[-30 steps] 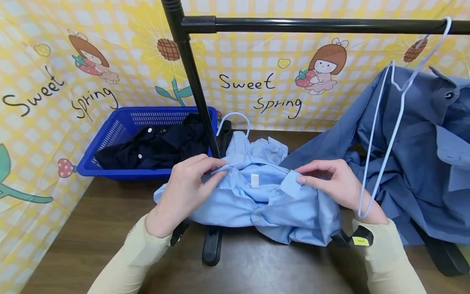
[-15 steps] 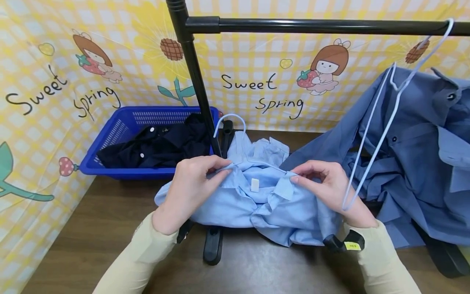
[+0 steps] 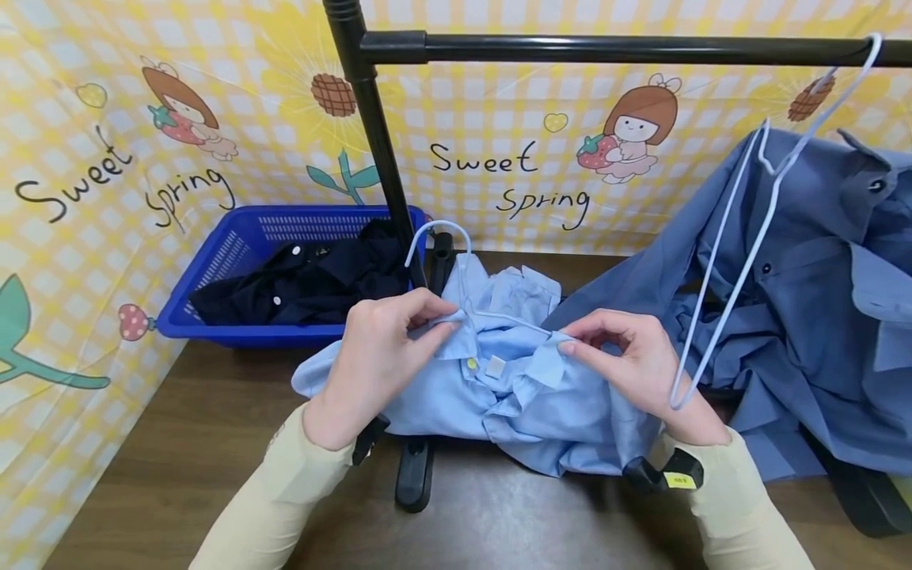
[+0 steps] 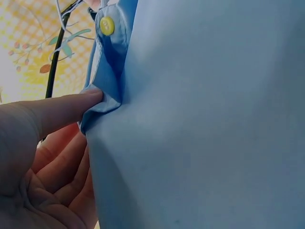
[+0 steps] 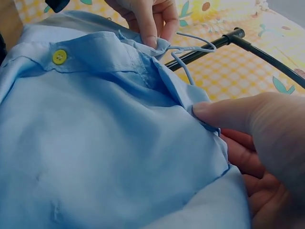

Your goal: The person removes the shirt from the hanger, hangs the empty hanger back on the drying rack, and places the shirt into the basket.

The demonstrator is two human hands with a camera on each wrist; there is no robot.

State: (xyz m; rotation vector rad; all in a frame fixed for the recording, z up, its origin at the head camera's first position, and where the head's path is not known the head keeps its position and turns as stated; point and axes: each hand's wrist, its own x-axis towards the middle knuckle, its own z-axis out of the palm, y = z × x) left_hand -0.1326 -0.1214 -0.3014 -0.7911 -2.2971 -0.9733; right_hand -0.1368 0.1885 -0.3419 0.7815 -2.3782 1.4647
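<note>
A light blue shirt with a white tag and a yellow button lies across the middle of the head view. Its collar is spread between both hands. My left hand pinches the collar on the left between thumb and fingers, close to the neck of a pale blue hanger. On the right, my right hand pinches the other collar side; the right wrist view shows the thumb on top of the cloth. The hanger's hook rises above the collar, one arm runs along the neckline, and the rest is hidden inside the shirt.
A black rack stands over the work, its post left of the shirt. From its bar hangs a bare hanger, overlapping my right wrist. A blue-grey shirt is at right. Dark clothing fills a blue basket at left.
My left hand has moved right along the collar toward the hanger's neck. My right hand has moved slightly left. The hook has tilted left, and a yellow button has come into sight by the tag.
</note>
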